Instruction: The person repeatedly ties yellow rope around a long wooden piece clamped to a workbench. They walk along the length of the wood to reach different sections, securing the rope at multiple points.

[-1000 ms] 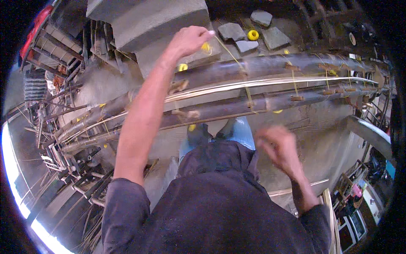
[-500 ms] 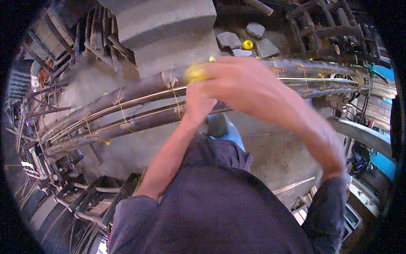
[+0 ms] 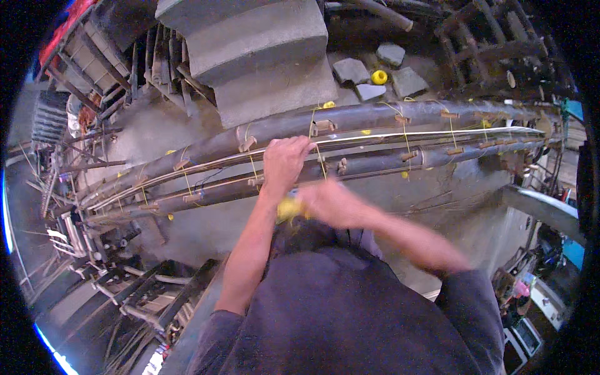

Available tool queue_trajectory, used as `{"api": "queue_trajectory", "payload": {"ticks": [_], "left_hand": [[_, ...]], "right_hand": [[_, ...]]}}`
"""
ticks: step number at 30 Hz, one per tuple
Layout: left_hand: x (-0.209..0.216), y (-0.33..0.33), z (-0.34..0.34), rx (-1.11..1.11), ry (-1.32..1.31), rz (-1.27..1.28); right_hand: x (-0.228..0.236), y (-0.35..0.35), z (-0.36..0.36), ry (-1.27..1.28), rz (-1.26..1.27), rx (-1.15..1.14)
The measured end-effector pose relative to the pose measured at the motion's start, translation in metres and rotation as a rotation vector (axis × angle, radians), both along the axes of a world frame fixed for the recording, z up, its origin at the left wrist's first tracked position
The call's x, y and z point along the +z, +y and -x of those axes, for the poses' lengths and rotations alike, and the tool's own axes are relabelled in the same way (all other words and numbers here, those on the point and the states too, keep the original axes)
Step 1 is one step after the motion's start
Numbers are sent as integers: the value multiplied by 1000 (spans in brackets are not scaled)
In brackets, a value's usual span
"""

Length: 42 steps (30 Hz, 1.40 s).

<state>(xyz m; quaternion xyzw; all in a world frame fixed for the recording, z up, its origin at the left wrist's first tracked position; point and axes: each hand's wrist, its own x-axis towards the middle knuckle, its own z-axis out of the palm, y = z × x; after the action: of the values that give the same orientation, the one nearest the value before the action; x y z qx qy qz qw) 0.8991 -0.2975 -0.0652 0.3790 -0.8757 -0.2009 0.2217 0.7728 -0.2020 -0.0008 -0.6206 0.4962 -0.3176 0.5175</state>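
Clutching yellow twine (image 3: 289, 210) in the blurred right hand (image 3: 333, 203), on the near side of two dark poles (image 3: 365, 117). Curling the left hand (image 3: 287, 164) over pale strips (image 3: 437, 134) between them; cannot tell whether clamped on anything. Facing a yellow roll (image 3: 379, 77) among grey stones (image 3: 409, 81) beyond.

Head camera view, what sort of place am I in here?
Probably a rough workshop, perhaps for wood or bamboo. Two long dark poles carry pegs and yellow cords, and dark lengths of timber stand beside concrete steps.
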Motion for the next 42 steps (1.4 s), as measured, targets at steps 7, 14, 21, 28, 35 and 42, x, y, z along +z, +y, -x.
{"api": "queue_trajectory", "payload": {"ticks": [7, 14, 21, 28, 35, 42], "left_hand": [[68, -32, 35, 18, 417, -797], [-28, -141, 74, 98, -50, -859], [12, -196, -78, -97, -288, -241], [49, -101, -126, -155, -173, -363], [-22, -25, -119, 149, 486, -196], [2, -43, -122, -59, 41, -20]], "right_hand": [[-24, 15, 25, 84, 546, -46], [-64, -45, 88, 679, 812, -154], [-15, 81, -13, -311, -455, -506], [-65, 28, -141, 107, -128, -505], [130, -150, -160, 651, 591, 462], [-75, -202, -80, 728, -2, -200]]}}
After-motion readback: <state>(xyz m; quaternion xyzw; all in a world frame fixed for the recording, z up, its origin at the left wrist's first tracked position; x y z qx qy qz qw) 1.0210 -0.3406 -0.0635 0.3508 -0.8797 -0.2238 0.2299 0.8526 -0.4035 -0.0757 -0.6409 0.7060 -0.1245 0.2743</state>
